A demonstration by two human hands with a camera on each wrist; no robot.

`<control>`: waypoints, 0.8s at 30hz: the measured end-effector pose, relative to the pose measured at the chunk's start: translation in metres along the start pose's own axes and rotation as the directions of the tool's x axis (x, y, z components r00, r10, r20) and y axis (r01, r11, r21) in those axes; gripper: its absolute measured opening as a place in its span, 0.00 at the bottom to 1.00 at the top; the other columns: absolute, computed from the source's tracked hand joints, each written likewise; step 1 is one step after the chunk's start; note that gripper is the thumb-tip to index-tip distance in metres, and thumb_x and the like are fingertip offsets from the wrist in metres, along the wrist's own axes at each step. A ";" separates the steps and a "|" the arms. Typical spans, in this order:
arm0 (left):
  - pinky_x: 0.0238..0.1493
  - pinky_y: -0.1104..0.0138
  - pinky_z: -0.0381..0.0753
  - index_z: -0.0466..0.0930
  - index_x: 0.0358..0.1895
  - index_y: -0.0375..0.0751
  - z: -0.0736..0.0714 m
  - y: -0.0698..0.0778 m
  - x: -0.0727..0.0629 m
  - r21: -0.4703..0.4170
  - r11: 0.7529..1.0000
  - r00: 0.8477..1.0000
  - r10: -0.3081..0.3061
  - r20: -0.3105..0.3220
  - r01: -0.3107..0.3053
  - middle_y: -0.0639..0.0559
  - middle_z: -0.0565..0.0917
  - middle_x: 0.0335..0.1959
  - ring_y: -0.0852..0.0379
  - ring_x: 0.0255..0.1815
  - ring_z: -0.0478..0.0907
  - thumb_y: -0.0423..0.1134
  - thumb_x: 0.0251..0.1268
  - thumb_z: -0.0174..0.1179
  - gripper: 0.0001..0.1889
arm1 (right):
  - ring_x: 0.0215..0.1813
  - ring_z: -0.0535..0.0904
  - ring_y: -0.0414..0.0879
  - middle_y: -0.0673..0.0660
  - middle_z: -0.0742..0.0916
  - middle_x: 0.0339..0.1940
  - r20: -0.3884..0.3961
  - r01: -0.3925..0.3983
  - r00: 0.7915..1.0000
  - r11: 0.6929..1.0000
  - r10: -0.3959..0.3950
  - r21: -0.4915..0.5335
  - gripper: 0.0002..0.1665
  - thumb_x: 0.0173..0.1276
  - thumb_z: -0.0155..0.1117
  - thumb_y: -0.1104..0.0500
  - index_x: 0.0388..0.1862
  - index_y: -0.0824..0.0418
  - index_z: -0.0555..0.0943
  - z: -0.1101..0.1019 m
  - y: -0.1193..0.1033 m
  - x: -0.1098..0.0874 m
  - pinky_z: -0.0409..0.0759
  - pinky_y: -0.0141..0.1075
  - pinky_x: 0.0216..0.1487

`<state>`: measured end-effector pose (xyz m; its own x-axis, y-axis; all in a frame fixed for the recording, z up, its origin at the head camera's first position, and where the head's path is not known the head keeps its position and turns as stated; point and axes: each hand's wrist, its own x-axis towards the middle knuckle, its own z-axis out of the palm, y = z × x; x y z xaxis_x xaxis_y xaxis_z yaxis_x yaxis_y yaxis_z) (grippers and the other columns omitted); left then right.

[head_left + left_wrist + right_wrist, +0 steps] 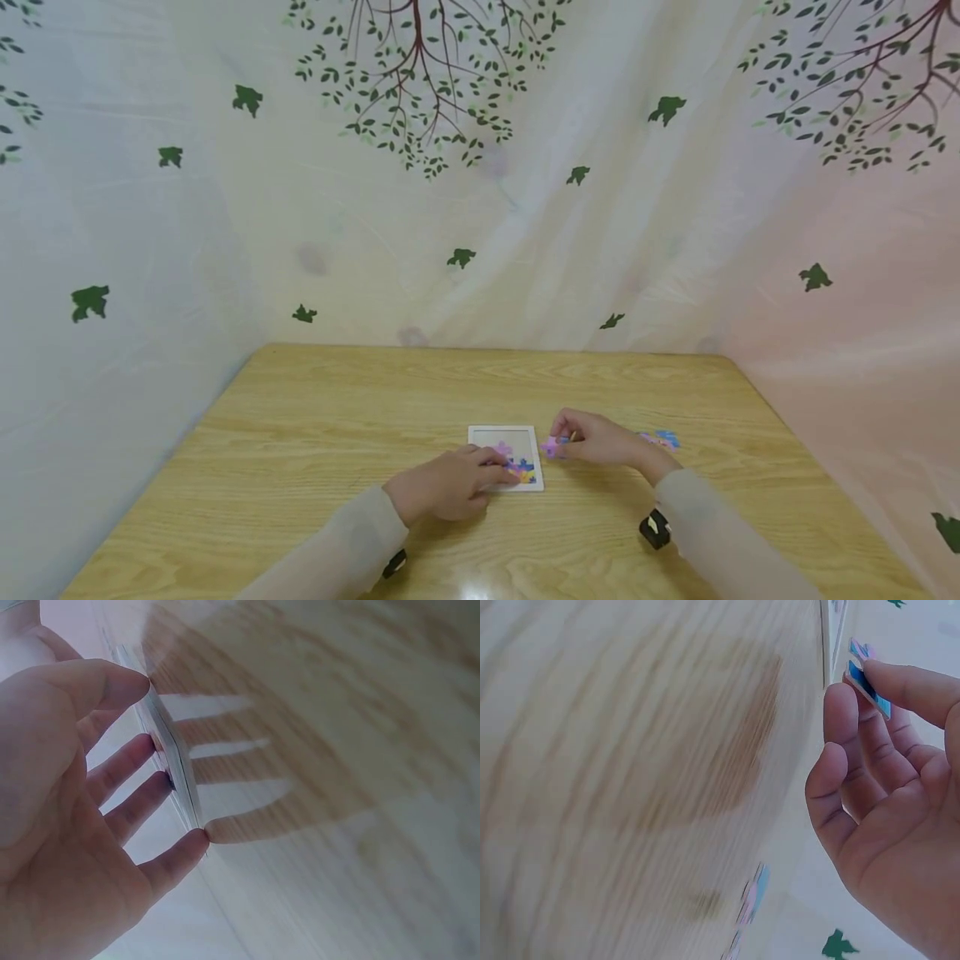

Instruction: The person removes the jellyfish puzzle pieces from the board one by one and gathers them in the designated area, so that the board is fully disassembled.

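Note:
A white-rimmed puzzle tray lies on the table with colourful jigsaw pieces in its lower part. My left hand rests on the tray's left and near side, hiding that corner. In the left wrist view, the fingers are spread and fairly straight, their tips along the thin tray. Just right of the tray, my right hand pinches a pink and blue jigsaw piece between thumb and fingers. The right wrist view shows that piece edge-on, held off the table.
More loose jigsaw pieces lie on the wooden table, right of my right hand and partly behind its wrist. A pale curtain with printed leaves hangs behind the table and along both sides.

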<state>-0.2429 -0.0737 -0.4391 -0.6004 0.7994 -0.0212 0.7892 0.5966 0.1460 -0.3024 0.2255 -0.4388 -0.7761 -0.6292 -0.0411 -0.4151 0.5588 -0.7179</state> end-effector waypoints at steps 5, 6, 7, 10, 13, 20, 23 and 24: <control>0.73 0.58 0.70 0.76 0.73 0.56 0.001 0.000 -0.001 -0.002 1.000 1.000 0.006 -0.005 -0.006 0.52 0.74 0.72 0.51 0.73 0.70 0.36 0.74 0.58 0.26 | 0.44 0.79 0.45 0.54 0.84 0.45 -0.008 -0.013 1.000 1.000 0.013 0.015 0.09 0.76 0.65 0.59 0.49 0.59 0.76 -0.009 0.014 -0.017 0.80 0.34 0.42; 0.73 0.58 0.71 0.76 0.72 0.55 0.002 -0.001 -0.001 -0.001 1.000 1.000 0.016 -0.014 -0.016 0.51 0.75 0.71 0.50 0.72 0.71 0.35 0.73 0.59 0.26 | 0.43 0.79 0.45 0.54 0.84 0.44 -0.013 -0.016 1.000 1.000 0.017 0.020 0.09 0.76 0.65 0.59 0.49 0.59 0.76 -0.011 0.016 -0.021 0.80 0.33 0.41; 0.73 0.58 0.71 0.76 0.72 0.55 0.002 -0.001 -0.002 -0.004 1.000 1.000 0.017 -0.016 -0.017 0.51 0.75 0.71 0.50 0.72 0.71 0.35 0.73 0.58 0.26 | 0.43 0.78 0.44 0.53 0.83 0.42 -0.018 -0.020 1.000 1.000 0.020 0.023 0.09 0.76 0.65 0.59 0.49 0.59 0.76 -0.013 0.019 -0.025 0.79 0.33 0.41; 0.72 0.58 0.71 0.77 0.72 0.54 0.003 -0.001 -0.002 -0.003 1.000 0.999 0.025 -0.028 -0.025 0.50 0.75 0.70 0.50 0.72 0.71 0.34 0.72 0.58 0.26 | 0.40 0.77 0.43 0.53 0.82 0.38 -0.033 -0.021 0.999 0.999 0.023 0.041 0.08 0.76 0.65 0.60 0.49 0.60 0.77 -0.020 0.025 -0.039 0.78 0.32 0.38; 0.72 0.57 0.72 0.77 0.72 0.54 0.002 0.000 -0.003 -0.001 1.000 0.999 0.022 -0.027 -0.022 0.51 0.75 0.70 0.50 0.73 0.71 0.34 0.73 0.58 0.26 | 0.39 0.76 0.41 0.53 0.81 0.37 -0.034 -0.004 0.999 0.998 0.006 0.068 0.08 0.77 0.63 0.61 0.49 0.63 0.76 -0.028 0.032 -0.053 0.77 0.32 0.38; 0.73 0.55 0.71 0.76 0.73 0.56 0.000 0.000 -0.003 -0.026 1.000 1.000 -0.005 0.001 0.005 0.52 0.74 0.72 0.50 0.74 0.69 0.36 0.74 0.58 0.26 | 0.42 0.79 0.39 0.55 0.84 0.42 -0.049 -0.039 0.998 0.996 0.043 0.077 0.12 0.78 0.63 0.59 0.54 0.64 0.77 -0.044 0.047 -0.086 0.80 0.33 0.40; 0.74 0.56 0.70 0.75 0.74 0.57 0.001 0.000 -0.002 -0.043 0.999 1.000 -0.021 0.020 0.022 0.53 0.73 0.73 0.51 0.75 0.68 0.37 0.75 0.58 0.26 | 0.42 0.79 0.40 0.55 0.85 0.42 -0.076 -0.066 0.995 0.995 0.071 0.070 0.12 0.78 0.64 0.58 0.53 0.63 0.77 -0.050 0.053 -0.098 0.79 0.33 0.40; 0.74 0.56 0.70 0.75 0.74 0.57 0.001 0.000 -0.002 -0.043 0.999 1.000 -0.020 0.022 0.021 0.53 0.73 0.73 0.51 0.75 0.68 0.37 0.75 0.58 0.26 | 0.41 0.78 0.40 0.55 0.85 0.40 -0.085 -0.067 0.994 0.996 0.072 0.067 0.12 0.77 0.64 0.58 0.53 0.63 0.77 -0.052 0.056 -0.102 0.79 0.33 0.39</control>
<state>-0.2420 -0.0752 -0.4402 -0.6130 0.7888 -0.0454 0.7702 0.6094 0.1880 -0.2709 0.3490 -0.4388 -0.8414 -0.5393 -0.0339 -0.3296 0.5619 -0.7587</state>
